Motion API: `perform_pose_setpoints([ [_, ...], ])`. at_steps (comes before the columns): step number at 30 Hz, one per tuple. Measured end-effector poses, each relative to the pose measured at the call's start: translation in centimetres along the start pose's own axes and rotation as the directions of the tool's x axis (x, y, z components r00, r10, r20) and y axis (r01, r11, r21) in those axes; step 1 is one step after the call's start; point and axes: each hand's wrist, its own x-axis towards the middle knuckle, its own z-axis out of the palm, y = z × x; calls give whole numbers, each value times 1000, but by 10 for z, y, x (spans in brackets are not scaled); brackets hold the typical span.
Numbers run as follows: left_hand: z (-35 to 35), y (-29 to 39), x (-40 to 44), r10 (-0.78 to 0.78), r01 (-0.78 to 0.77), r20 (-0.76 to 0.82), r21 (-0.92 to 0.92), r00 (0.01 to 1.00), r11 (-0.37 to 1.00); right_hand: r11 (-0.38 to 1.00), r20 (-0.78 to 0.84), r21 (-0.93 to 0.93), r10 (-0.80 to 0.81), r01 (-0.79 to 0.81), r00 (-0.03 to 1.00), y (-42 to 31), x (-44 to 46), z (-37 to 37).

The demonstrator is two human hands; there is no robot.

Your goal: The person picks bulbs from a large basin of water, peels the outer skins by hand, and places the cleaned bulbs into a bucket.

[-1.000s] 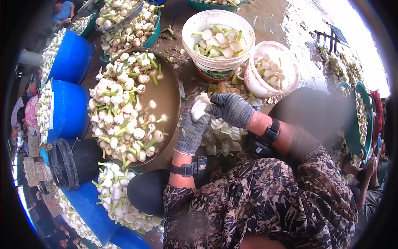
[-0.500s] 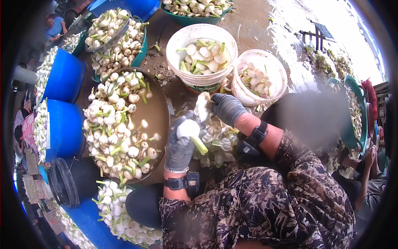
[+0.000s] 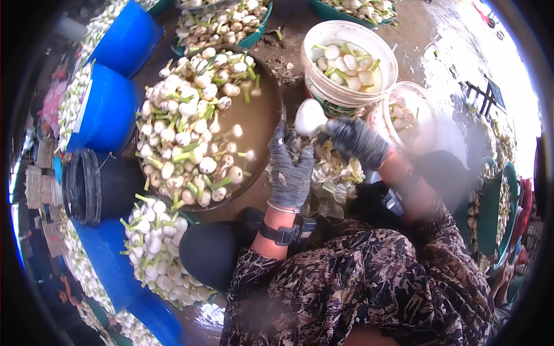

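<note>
A peeled white garlic bulb (image 3: 310, 117) hangs in front of the white bucket, its stem end in the fingers of my right hand (image 3: 359, 141). That hand wears a grey glove and is closed on the stem. Below and left of the bulb, my left hand (image 3: 291, 176), also gloved, has its fingers spread and holds nothing that I can see. Loose garlic skins (image 3: 334, 184) lie in a heap beneath and between the hands. Left of my left hand is a wide basin (image 3: 282, 95) of murky water with many unpeeled garlic bulbs (image 3: 190, 127).
The white bucket (image 3: 323, 86) holds peeled bulbs; a second pale bucket (image 3: 430, 106) beside it holds white pieces. A pile of cleaned garlic (image 3: 158, 248) lies near my left knee. Blue tubs (image 3: 109, 109) and a black bucket (image 3: 83, 184) line the left side. Another person's hands (image 3: 503, 279) show at right.
The garlic bulb has passed from my left hand to my right hand. The skin my right hand held is gone from it. My left hand has opened. The view has shifted.
</note>
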Motion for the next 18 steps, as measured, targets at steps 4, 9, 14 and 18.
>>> perform_pose_setpoints([
  [4,-4,-7,-7,-148,125,-61,-291,987,949,857,-363,491,40,154,931,-12,55,-35],
  [9,-19,-2,-8,-102,41,-191,-300,976,953,994,-127,108,30,-16,991,-15,110,36],
  [14,-49,7,1,-83,36,-327,-146,941,989,822,292,-393,-312,411,904,99,208,132],
  [18,-58,-7,-3,-201,75,-417,-300,886,951,696,484,101,-659,711,576,154,247,153],
])
